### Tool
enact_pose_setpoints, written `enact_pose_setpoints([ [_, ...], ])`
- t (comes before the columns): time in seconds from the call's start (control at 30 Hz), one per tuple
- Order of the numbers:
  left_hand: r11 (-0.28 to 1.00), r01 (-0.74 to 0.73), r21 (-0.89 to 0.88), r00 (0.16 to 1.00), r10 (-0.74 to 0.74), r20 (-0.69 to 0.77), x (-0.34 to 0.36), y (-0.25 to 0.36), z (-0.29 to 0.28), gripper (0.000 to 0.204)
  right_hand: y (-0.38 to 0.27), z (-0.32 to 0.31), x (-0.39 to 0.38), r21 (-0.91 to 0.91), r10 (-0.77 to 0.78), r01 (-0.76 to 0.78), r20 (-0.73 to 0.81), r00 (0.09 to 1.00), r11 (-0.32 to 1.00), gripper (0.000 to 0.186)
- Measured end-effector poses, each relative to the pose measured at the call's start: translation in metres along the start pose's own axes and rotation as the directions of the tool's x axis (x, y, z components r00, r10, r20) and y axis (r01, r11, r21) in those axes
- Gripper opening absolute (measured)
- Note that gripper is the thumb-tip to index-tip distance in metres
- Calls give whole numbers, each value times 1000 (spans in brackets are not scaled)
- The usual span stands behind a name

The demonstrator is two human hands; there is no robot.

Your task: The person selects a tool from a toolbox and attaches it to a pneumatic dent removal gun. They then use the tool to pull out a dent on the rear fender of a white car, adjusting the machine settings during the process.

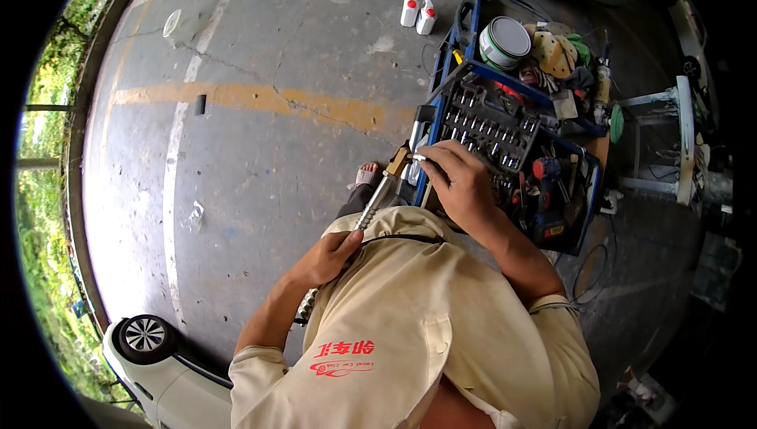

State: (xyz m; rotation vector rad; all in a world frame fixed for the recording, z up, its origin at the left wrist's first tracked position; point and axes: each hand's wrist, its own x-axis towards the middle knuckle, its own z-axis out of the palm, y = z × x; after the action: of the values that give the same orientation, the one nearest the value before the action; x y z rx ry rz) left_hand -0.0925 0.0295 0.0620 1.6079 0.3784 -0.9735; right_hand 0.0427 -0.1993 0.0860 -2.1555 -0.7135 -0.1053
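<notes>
My left hand (333, 257) is closed around the ribbed lower part of a long metal rod tool (371, 210). The tool slants up and away from my waist, and its far end carries a brass-coloured block. At that end, my right hand (464, 184) pinches a small silver metal piece (419, 158) between thumb and fingers. Whether this piece is joined to the tool I cannot tell. Just beyond my right hand lies an open socket set (482, 125) in a dark case, resting in a blue tool cart (597, 180).
A red and black cordless drill (547, 188) lies in the cart's near section. The far section holds a round can (505, 41) and sanding discs (555, 52). Two white bottles (409, 9) stand on the floor beyond. A metal frame (684, 141) is at right; a white car (185, 389) is lower left.
</notes>
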Motion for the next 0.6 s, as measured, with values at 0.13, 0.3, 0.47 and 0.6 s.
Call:
enact_pose_setpoints([
  [0.13,1000,-1,6,1000,1,9,-2,5,-2,52,3,8,-2,-7,-11,11,-24,1000,1000,18],
  [0.3,996,-63,55,998,63,-3,0,5,-2,53,0,9,2,-72,-48,47,-18,999,996,18],
  [0.47,997,-44,56,999,44,1,1,5,-2,56,4,12,-3,-126,-57,57,-2,998,990,19],
  [0.6,996,-64,62,998,63,4,4,-1,-4,57,6,18,-3,-157,-46,45,-6,999,987,19],
])
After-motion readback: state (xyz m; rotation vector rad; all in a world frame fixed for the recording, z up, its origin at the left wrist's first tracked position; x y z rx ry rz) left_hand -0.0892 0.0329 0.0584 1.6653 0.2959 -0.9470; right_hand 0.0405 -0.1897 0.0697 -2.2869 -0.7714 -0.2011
